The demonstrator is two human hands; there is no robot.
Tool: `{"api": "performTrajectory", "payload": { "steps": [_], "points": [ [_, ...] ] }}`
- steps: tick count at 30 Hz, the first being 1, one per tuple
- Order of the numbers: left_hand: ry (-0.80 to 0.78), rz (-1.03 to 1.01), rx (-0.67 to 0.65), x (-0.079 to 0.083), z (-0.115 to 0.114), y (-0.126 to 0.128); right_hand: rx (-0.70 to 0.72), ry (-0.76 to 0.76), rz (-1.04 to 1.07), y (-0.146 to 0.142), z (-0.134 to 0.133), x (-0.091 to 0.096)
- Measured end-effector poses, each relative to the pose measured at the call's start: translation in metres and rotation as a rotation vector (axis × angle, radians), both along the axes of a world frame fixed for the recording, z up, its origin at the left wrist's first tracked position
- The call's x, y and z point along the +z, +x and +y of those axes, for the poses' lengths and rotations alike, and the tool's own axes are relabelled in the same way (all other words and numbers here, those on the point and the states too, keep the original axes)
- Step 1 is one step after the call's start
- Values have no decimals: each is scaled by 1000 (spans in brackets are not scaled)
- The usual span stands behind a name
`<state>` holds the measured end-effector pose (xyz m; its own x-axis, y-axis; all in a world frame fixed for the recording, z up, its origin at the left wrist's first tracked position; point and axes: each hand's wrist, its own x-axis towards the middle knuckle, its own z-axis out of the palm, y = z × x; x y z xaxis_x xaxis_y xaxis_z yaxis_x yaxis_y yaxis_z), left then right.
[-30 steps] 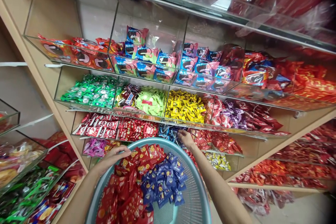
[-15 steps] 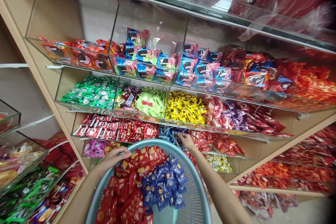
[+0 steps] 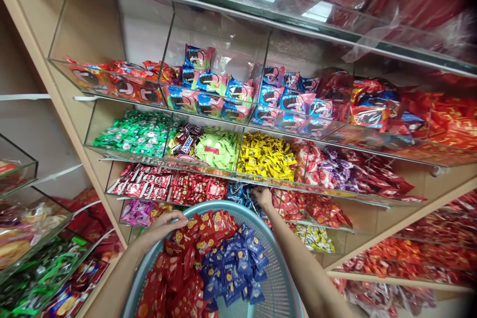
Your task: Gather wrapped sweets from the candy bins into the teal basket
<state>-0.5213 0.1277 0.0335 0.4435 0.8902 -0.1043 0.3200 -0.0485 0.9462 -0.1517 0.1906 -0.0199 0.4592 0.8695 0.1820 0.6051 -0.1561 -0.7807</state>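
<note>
A teal plastic basket (image 3: pixel 283 253) fills the lower middle, with red candy packets (image 3: pixel 179 273) on its left side and dark blue candy packets (image 3: pixel 238 263) on its right. My left hand (image 3: pixel 164 228) is bent over the basket's far left rim, its fingers close to the red packets and its thumb hidden. Past the far rim, my right hand (image 3: pixel 264 198) reaches into a low shelf compartment of shiny blue-wrapped candy (image 3: pixel 240 193). Its fingers are curled down into these wrappers, and the fingertips are partly hidden.
A clear shelf front (image 3: pixel 208 171) runs just above my right hand. Higher compartments hold yellow-wrapped candy (image 3: pixel 266 156), green-wrapped candy (image 3: pixel 134 134) and blue cookie packs (image 3: pixel 208 82). Wooden side panels (image 3: pixel 70 134) frame the shelves. More bins (image 3: pixel 40 258) stand at left.
The view has shifted slightly, so the shelves sit a little lower and to the right. My right hand's fingers are curled further into the blue-wrapped candy. My left hand stays at the rim.
</note>
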Motion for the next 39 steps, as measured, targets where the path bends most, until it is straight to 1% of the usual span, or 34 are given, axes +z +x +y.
{"api": "performTrajectory", "payload": {
  "steps": [4, 7, 11, 18, 22, 27, 29, 32, 36, 39],
  "points": [
    [29, 14, -15, 2, 0, 0, -19, 29, 21, -3, -6, 2],
    [33, 13, -19, 2, 1, 0, -4, 72, 72, -3, -14, 6],
    [18, 10, -15, 1, 0, 0, -3, 122, 213, -2, -25, 9],
    [8, -3, -12, 0, 0, 1, -82, 173, 497, -4, -38, 7],
    [-12, -6, -9, 3, 0, 1, -105, 198, 580, -3, -43, 9],
    [-12, -18, -37, 3, 1, -2, -106, 234, 624, -1, -52, 18],
    [-17, -22, -38, 1, 2, -3, -86, 229, 629, -1, -59, 24],
    [-13, -34, -38, -4, 3, -3, -7, 236, 618, -3, -75, 33],
    [10, -29, -23, -8, 4, -3, 98, 293, 576, -14, -105, 50],
    [22, -17, -13, -7, 3, -2, 158, 283, 522, -29, -130, 61]
  ]
}}
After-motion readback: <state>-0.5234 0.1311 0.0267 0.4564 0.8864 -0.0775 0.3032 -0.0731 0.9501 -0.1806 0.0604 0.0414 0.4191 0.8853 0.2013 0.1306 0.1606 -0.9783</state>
